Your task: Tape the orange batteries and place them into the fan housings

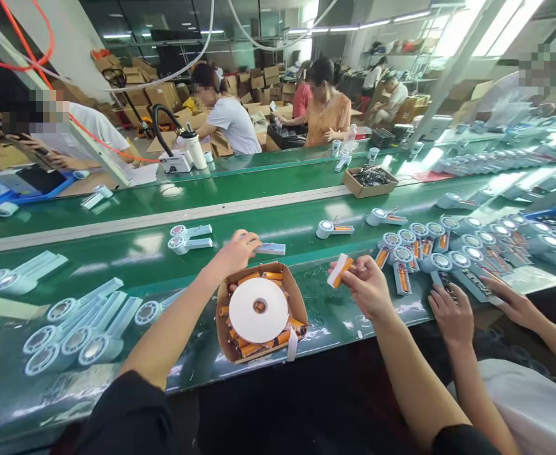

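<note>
My left hand (238,248) is closed over the round head of a light-blue handheld fan housing (272,248) on the green belt; its handle points right and the head is hidden under my fingers. In my right hand (371,287), pinched between thumb and fingers, is an orange battery (340,272) with a white strip along one face. Between my forearms sits a cardboard box (220,332) of orange batteries (249,349). A roll of white tape (244,313) lies flat on top of them, its loose end (292,346) hanging over the box's front edge.
Several fan housings (76,338) lie at left, and two (190,239) on the belt (131,253). At right, fan housings with batteries (404,268) crowd beside a co-worker's hands (452,313). A small carton of dark parts (370,183) stands farther back. People work across the line.
</note>
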Available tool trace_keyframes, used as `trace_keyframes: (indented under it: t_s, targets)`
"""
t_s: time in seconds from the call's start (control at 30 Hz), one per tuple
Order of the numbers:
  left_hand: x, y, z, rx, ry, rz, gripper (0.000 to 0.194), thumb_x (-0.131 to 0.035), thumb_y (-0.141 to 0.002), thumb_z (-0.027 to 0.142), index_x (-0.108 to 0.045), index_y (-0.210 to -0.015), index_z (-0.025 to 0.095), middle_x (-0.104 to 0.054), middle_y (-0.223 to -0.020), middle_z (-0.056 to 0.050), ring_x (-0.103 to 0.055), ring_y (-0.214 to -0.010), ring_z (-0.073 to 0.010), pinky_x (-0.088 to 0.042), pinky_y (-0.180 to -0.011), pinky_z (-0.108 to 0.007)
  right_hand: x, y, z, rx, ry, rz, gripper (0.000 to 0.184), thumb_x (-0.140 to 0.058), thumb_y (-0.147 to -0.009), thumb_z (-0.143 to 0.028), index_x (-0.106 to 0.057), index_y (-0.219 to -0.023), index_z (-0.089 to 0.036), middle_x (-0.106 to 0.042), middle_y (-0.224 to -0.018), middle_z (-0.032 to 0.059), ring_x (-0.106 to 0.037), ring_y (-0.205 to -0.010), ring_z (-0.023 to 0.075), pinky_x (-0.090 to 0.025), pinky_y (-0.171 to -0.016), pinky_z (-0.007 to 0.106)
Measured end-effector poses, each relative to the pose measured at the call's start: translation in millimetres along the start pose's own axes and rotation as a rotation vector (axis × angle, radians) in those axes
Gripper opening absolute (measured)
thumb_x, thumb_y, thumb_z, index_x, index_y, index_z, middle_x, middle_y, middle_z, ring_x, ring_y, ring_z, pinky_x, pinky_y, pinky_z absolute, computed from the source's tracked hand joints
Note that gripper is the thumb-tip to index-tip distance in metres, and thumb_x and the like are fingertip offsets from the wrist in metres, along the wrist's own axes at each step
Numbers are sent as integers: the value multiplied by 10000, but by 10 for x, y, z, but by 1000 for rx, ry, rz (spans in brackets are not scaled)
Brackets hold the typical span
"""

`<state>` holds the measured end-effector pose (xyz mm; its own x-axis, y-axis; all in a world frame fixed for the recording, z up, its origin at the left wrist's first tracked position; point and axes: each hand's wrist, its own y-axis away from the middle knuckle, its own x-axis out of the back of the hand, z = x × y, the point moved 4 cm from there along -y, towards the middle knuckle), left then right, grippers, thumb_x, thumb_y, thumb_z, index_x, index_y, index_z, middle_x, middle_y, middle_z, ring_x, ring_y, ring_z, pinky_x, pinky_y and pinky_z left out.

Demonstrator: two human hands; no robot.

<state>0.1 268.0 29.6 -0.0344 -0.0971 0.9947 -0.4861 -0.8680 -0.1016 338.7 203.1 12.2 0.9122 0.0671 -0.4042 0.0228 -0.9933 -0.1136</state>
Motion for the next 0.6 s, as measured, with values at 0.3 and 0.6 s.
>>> trace_keyframes:
  t_s: [0.3, 0.6]
  targets:
    - [-662, -1072, -37, -86, 14, -276, 262, -776, -825, 172, -778, -1082, 229, -651, -1347, -139, -491, -1366, -368, -526, -1076, -557, 9, -303, 134, 18, 115, -32, 573, -940, -739, -451, -580, -1159, -302, -848, -999, 45, -824, -924, 272, -666, -842, 430]
    - [-639, -1354, -64, 19, 145, -487, 301, -687, -1011, 411, -702, -1207, 183, -711, -1249, -88, -692, -1115, -231, -590, -998, -468, -441, -1272, 801, 126, 714, -280, 364, -662, -928, -405, -646, -1260, -256, -849, -1037, 68, -813, -970, 251, -658, -885, 425]
